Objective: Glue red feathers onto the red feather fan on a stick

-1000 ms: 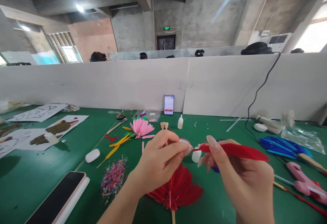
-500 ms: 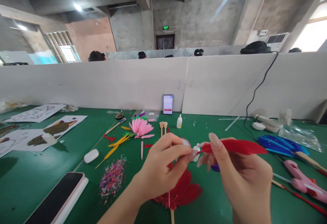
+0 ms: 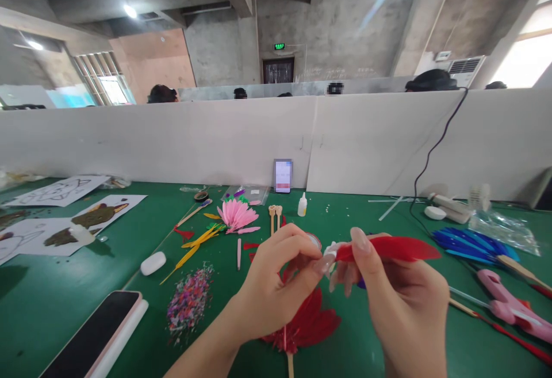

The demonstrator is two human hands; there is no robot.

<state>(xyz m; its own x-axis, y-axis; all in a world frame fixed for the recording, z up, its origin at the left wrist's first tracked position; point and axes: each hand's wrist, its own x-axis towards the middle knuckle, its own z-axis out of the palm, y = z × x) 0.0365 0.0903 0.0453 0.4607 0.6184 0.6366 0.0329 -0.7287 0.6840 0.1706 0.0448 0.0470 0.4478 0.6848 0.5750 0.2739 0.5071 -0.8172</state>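
Note:
A single red feather (image 3: 407, 248) lies level above the table, pinched between the thumb and fingers of my right hand (image 3: 401, 303). My left hand (image 3: 273, 283) pinches at the feather's quill end, its fingertips close to those of the right. Below both hands, a fan of red feathers (image 3: 319, 320) on a wooden stick (image 3: 291, 365) rests on the green table; my left hand hides part of it. Something white shows behind my fingertips, too covered to name. A round container with a reddish rim (image 3: 313, 240) is partly hidden behind my left hand.
Pink flower (image 3: 236, 216), yellow feathers (image 3: 194, 251), confetti pile (image 3: 190, 298) and phone (image 3: 97, 335) lie left. A small bottle (image 3: 302, 205) stands ahead. Blue feather fan (image 3: 472, 245) and pink glue gun (image 3: 504, 303) lie right. A white partition (image 3: 207, 142) borders the back.
My right hand has shifted slightly left with the red feather, bringing its fingertips closer to my left hand. The left hand has barely moved.

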